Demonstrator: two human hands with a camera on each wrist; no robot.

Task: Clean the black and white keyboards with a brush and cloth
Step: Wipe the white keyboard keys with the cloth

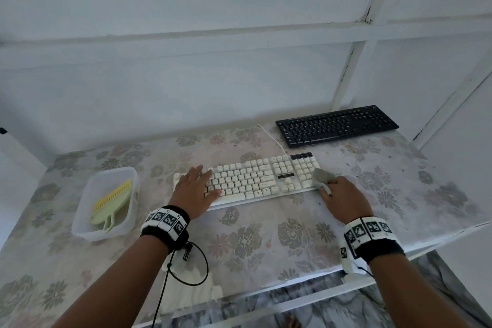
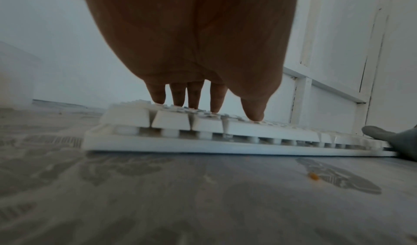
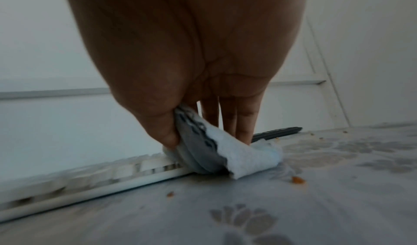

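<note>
The left hand (image 2: 192,40) fills the upper middle of the left wrist view, seen from the wrist side, palm facing down. Its fingers (image 2: 158,95) are straight and slightly spread, their tips resting on the keycaps of the white keyboard (image 2: 203,141); the thumb (image 2: 253,109) presses a key nearer the front row. The keyboard lies flat on the surface (image 2: 180,204), which is covered with a pale floral-patterned sheet, and runs from the middle left to the right edge. At that right end a grey cloth (image 2: 388,138) touches the keyboard's corner. A small orange crumb (image 2: 313,176) lies on the surface in front of the keyboard. White panelled walls (image 2: 338,34) stand behind.
</note>
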